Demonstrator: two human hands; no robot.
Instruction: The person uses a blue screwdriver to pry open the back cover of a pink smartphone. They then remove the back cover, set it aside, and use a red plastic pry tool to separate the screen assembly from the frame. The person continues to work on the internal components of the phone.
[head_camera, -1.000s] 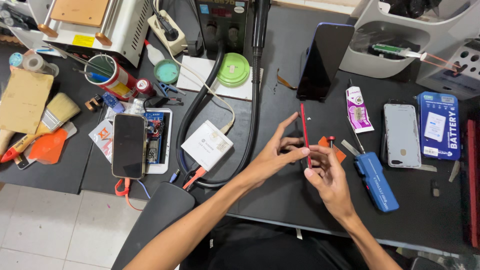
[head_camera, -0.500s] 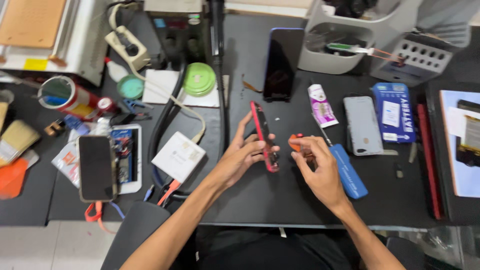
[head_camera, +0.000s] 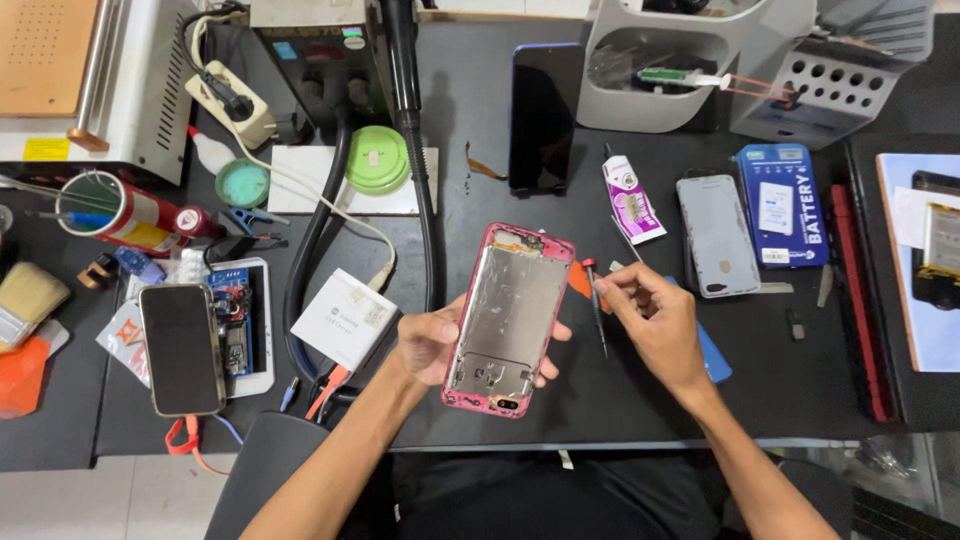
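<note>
Pink-rimmed phone frame with bare metal inside (head_camera: 508, 320) gripped in left hand (head_camera: 432, 345), long axis running away over black surface (head_camera: 640, 400); right hand (head_camera: 655, 318) just beside, pinching thin red-tipped screwdriver (head_camera: 594, 300); hands apart.

2 bare forearms come up from the lower edge, no sleeves, watch or rings in sight; the left hand (head_camera: 432, 345) and right hand (head_camera: 655, 322) wear no gloves, nails short and plain

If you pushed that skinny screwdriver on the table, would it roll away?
Probably, a little: the screwdriver looks round and thin, and the table is flat. It seems light, since the right hand pinches it with just fingertips.
</note>
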